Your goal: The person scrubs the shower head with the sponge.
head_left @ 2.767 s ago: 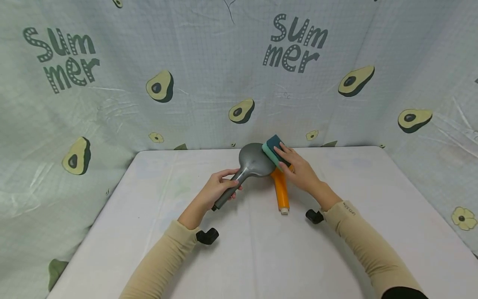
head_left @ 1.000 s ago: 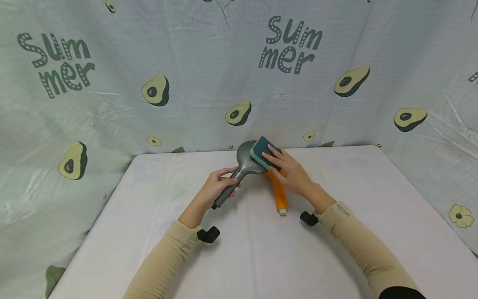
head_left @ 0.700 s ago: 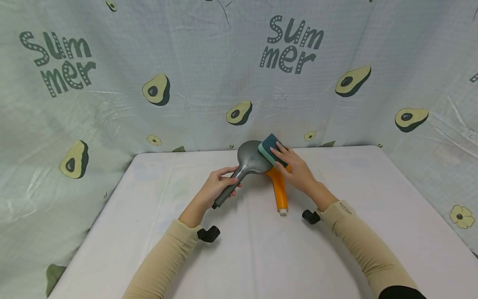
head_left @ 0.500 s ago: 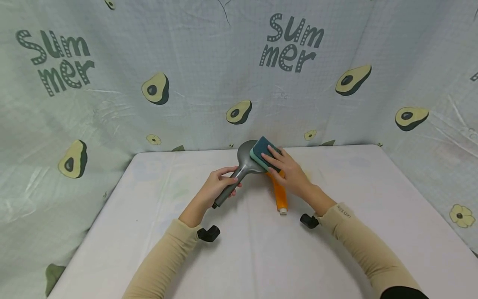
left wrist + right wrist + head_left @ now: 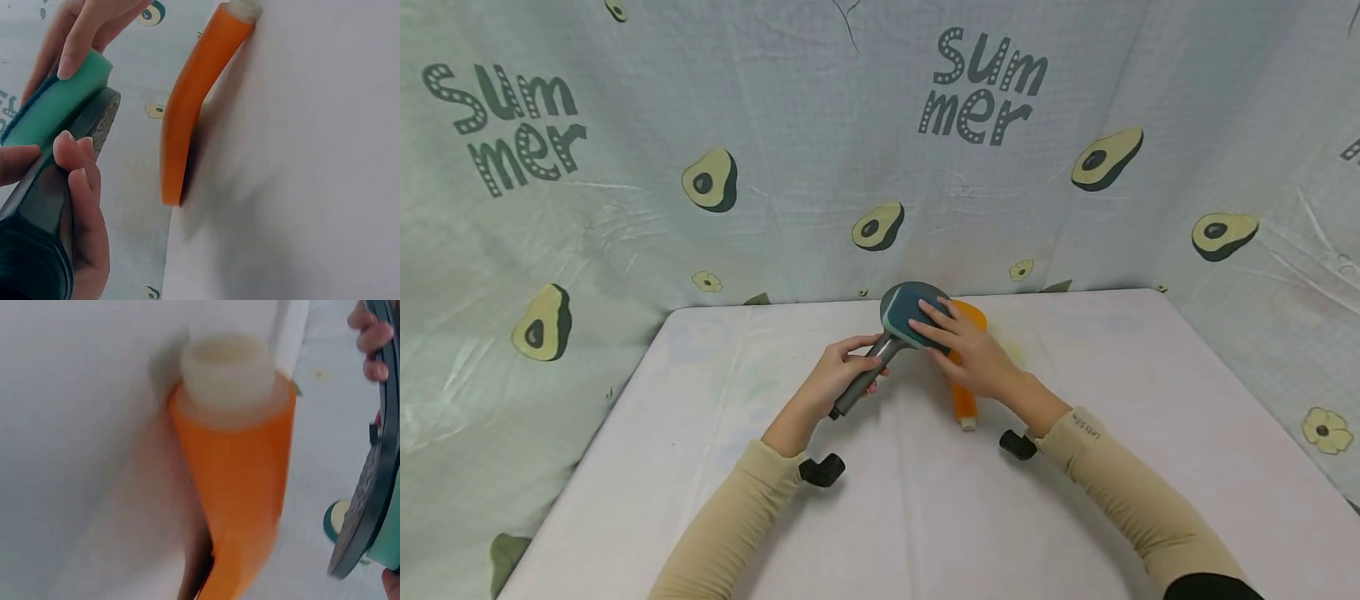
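My left hand [image 5: 827, 379] grips the handle of a grey shower head [image 5: 854, 393], holding it tilted above the table with its round back turned up. A two-tone sponge [image 5: 902, 312], dark teal above and light green below, lies flat over that back and hides most of it. My right hand [image 5: 979, 357] holds the sponge, fingers spread across its dark side. In the left wrist view, the sponge's green layer [image 5: 69, 100] sits against the shower head, whose perforated face [image 5: 106, 122] points away from it. Below my right hand lies an orange shower head [image 5: 964, 404], partly covered by that hand.
The white-covered table [image 5: 760, 500] ends at a hanging sheet [image 5: 805, 125] printed with avocados and lettering. A black wrist device [image 5: 822, 471] sits at the left cuff and another black device [image 5: 1018, 445] at the right. The orange shower head's white threaded end [image 5: 228, 372] faces the right wrist camera.
The sponge has gone back and forth across the grey shower head's back and now sits farther left, flatter over it. My left hand has stayed nearly still. More of the orange head's top shows.
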Available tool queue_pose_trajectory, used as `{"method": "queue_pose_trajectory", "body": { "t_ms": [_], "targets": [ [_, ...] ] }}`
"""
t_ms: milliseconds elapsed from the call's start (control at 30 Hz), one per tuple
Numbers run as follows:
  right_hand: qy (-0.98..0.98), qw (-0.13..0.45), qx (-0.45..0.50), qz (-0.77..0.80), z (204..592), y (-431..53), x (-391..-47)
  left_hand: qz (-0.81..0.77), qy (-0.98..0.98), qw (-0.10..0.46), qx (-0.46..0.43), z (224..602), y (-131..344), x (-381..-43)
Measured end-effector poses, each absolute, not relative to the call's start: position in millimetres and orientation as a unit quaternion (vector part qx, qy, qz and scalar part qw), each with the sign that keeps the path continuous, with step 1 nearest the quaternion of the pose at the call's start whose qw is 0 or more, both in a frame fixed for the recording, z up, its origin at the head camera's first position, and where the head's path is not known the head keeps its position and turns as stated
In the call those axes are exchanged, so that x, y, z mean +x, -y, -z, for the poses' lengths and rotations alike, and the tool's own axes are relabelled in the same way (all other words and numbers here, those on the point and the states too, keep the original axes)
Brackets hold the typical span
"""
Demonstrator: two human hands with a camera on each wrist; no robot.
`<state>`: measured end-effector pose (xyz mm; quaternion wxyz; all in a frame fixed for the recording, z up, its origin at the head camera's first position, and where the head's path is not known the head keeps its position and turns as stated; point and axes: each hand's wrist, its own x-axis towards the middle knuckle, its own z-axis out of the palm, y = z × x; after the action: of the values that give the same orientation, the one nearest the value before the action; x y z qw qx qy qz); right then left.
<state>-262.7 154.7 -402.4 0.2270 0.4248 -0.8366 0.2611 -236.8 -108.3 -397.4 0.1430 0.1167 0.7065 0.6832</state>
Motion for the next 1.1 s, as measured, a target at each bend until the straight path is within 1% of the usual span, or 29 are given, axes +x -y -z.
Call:
{"method": "queue_pose_trajectory", "body": {
  "t_ms": [233, 333, 467, 667, 767, 867, 933, 1100],
  "targets": [
    [0.885, 0.172, 0.297, -0.315, 400.0, -174.5, -271.5, -0.685, -0.703, 0.152, 0.115, 397.3, 108.3, -234.4],
    [0.895, 0.16, 0.273, -0.313, 401.8, -176.5, -272.8, -0.687, -0.7, 0.157, 0.113, 398.0, 107.8, -233.6],
    [0.892, 0.181, 0.298, -0.287, 401.6, -168.5, -268.8, -0.684, -0.704, 0.156, 0.113, 398.7, 106.2, -233.5],
    [0.852, 0.251, 0.401, -0.223, 397.8, -147.1, -259.2, -0.667, -0.719, 0.146, 0.131, 398.9, 102.6, -234.9],
    [0.834, 0.269, 0.44, -0.198, 395.0, -139.7, -256.5, -0.663, -0.721, 0.145, 0.141, 399.5, 101.4, -234.6],
    [0.828, 0.264, 0.448, -0.209, 391.9, -138.0, -256.6, -0.662, -0.721, 0.143, 0.148, 400.2, 100.6, -233.3],
    [0.833, 0.254, 0.436, -0.227, 389.5, -140.0, -258.4, -0.66, -0.722, 0.142, 0.153, 400.1, 100.7, -231.9],
    [0.867, 0.216, 0.365, -0.261, 383.4, -150.5, -267.7, -0.653, -0.726, 0.144, 0.161, 400.1, 102.0, -229.3]
  ]
}}
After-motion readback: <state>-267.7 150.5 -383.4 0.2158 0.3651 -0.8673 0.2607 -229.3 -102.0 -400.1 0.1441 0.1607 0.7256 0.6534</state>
